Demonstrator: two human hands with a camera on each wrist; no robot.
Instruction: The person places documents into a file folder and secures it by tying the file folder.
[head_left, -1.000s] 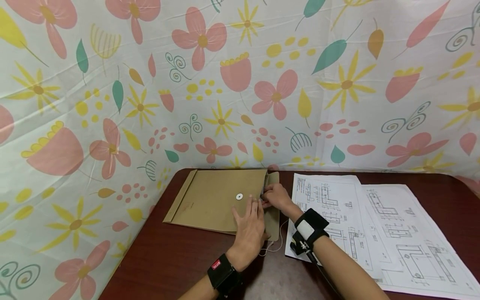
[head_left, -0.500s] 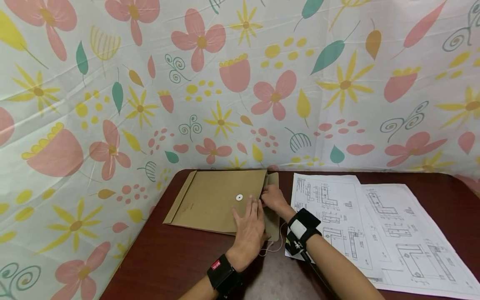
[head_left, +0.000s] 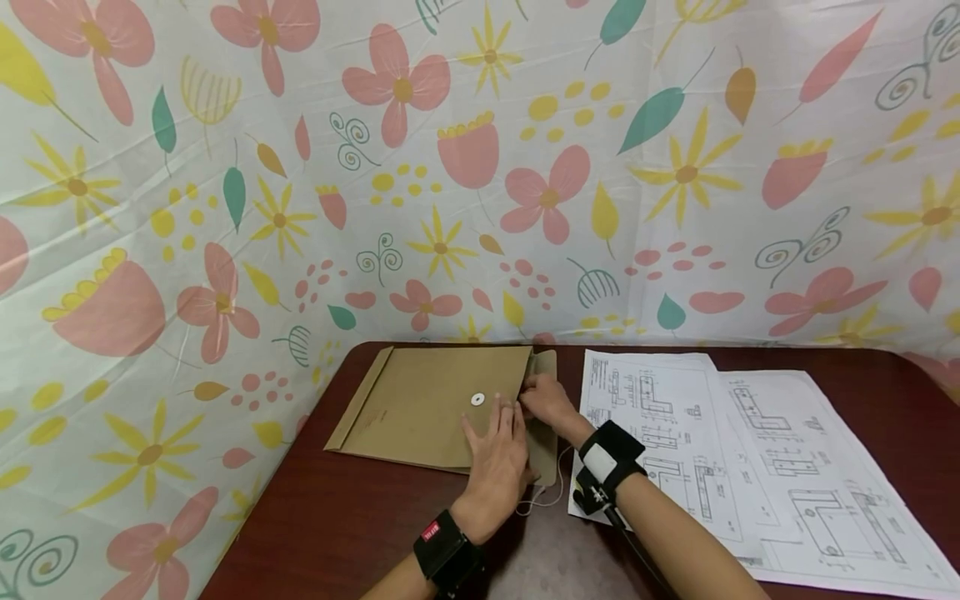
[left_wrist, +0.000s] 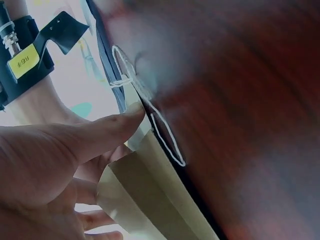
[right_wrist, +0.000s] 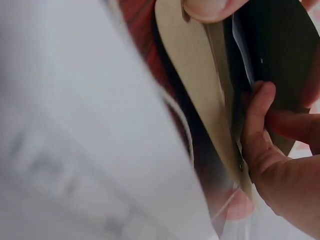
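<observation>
The dark red bench point(head_left: 360, 508) carries a brown envelope point(head_left: 427, 408) at about ten o'clock from the hands, its mouth and flap point(head_left: 546, 433) turned toward the two drawing sheets point(head_left: 735, 450) at three o'clock. Over the last second little has shifted: the right hand point(head_left: 546, 402) has crept a touch leftward onto the flap's edge, while the left hand point(head_left: 498, 454) has stayed flat on the envelope beside the white string button point(head_left: 477, 399). To my eye the work at the mouth of the envelope is still underway, not finished.

The left grip is open, fingers straight and pressing the paper down. The right grip pinches the flap edge, fingers curled.

The left wrist view alone shows the white string point(left_wrist: 150, 117) looping loose off the flap onto the bench; the right wrist view shows the fingertips point(right_wrist: 262, 107) tucked under the flap's lip.
</observation>
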